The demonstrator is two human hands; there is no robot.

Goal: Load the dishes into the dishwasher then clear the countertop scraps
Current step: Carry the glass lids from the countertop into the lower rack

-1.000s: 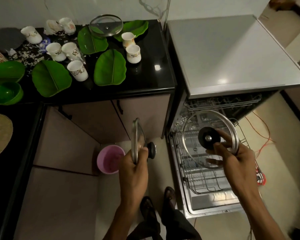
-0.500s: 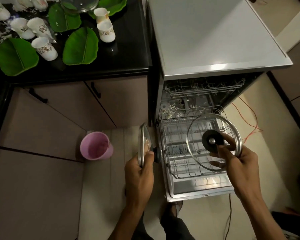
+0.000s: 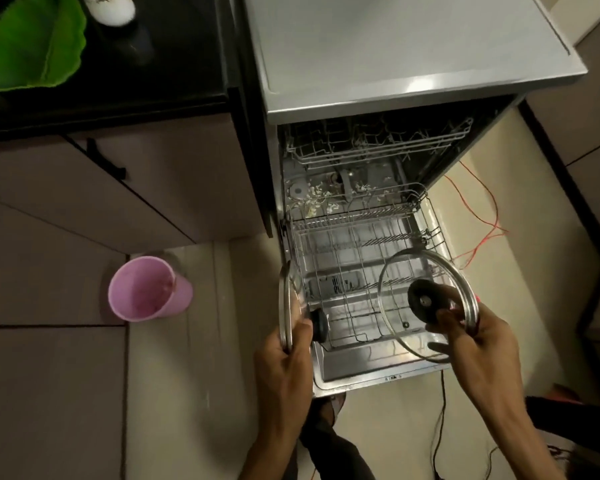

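The dishwasher [image 3: 413, 74] stands open, its lower wire rack [image 3: 357, 244] pulled out over the lowered door and holding no dishes. My left hand [image 3: 284, 362] grips a glass pot lid [image 3: 286, 306] edge-on by its steel rim, at the rack's front left corner. My right hand [image 3: 478, 337] holds a second glass lid [image 3: 395, 306] with a black knob, tilted toward me above the rack's front right. The upper rack [image 3: 378, 143] sits inside the machine. A green leaf-shaped plate [image 3: 32, 43] and a white cup [image 3: 113, 8] rest on the black countertop [image 3: 174, 81].
A pink bucket [image 3: 146, 289] stands on the floor left of the dishwasher door. Red and black cables [image 3: 482, 216] trail on the floor to the right. Cabinet doors with black handles [image 3: 104, 161] run under the counter. My foot [image 3: 333, 407] is by the door's front edge.
The view has dropped and closed in on the dishwasher, so most countertop dishes left the frame. Both hands carried their lids lower and nearer the lower rack.
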